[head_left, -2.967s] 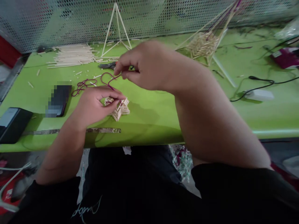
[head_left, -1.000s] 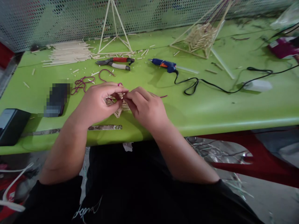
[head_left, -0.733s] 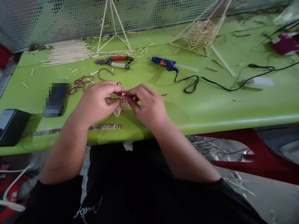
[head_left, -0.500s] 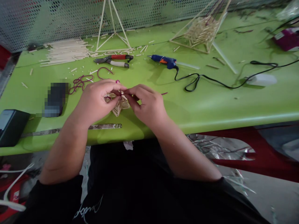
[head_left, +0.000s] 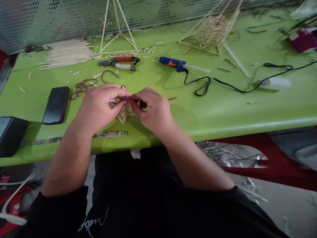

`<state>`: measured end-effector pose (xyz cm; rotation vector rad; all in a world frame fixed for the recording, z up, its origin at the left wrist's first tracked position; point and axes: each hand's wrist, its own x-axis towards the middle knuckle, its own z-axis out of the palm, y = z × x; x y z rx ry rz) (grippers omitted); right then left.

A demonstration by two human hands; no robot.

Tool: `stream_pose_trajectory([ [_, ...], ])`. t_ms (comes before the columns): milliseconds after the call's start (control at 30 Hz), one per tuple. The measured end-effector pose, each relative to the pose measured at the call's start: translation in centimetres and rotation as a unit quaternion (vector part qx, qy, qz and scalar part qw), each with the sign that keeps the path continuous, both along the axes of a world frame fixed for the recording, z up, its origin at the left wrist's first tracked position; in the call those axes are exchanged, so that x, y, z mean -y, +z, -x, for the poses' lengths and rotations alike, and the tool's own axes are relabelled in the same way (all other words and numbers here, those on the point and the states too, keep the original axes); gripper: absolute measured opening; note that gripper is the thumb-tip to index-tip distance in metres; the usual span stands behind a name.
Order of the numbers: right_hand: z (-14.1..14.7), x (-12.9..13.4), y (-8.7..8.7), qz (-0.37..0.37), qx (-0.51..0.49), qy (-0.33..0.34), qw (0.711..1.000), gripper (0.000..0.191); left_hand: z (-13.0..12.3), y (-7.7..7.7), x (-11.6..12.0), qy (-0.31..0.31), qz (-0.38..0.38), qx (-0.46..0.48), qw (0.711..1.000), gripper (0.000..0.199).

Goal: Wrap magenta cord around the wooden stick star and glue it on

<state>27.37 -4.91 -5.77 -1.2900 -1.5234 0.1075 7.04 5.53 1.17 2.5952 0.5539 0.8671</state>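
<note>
My left hand [head_left: 99, 105] and my right hand [head_left: 153, 107] meet fingertip to fingertip near the middle of the green table. Both pinch a thin purple cord [head_left: 172, 98], whose end sticks out past my right hand. Under the fingers lies a small lattice piece of pale sticks [head_left: 122, 116], partly hidden by my hands. More purple cord [head_left: 83, 86] lies in loose loops beyond my left hand.
Pruning shears [head_left: 123, 62], a blue glue gun [head_left: 172, 62] with black cable, and piled sticks [head_left: 68, 54] lie farther back. Two stick pyramids stand behind. A phone [head_left: 56, 105], a dark box [head_left: 12, 135] and a flat strip [head_left: 111, 134] are nearer.
The fingertips of my hands have drawn slightly closer together on the cord. The whole view has shifted slightly; the objects on the table keep their places.
</note>
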Motion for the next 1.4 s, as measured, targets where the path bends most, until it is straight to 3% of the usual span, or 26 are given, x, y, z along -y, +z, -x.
stream_pose_trajectory([
  [300,-0.1,-0.1,-0.1,0.018,-0.012,0.005,1.0,0.01,-0.2,0.1,0.1,-0.001,0.008,-0.003,1.0,0.019],
  [467,0.0,0.5,0.3,0.012,-0.018,-0.034,0.999,0.006,-0.1,0.1,0.1,0.012,-0.001,-0.008,1.0,0.022],
  [700,0.2,0.6,0.2,0.025,-0.001,0.0,1.0,0.006,-0.3,0.3,0.3,0.014,0.009,0.0,1.0,0.018],
  [867,0.2,0.4,0.1,0.034,0.004,-0.02,0.999,0.004,-0.4,0.5,0.5,0.022,0.024,0.009,0.999,0.018],
  [1133,0.0,-0.1,0.1,0.019,0.014,-0.03,0.999,0.015,-0.3,0.3,0.4,0.009,0.03,0.031,0.999,0.016],
  [1400,-0.1,-0.4,0.2,0.08,-0.061,-0.012,0.995,0.007,-0.5,0.6,0.6,0.02,0.034,0.022,0.999,0.016],
])
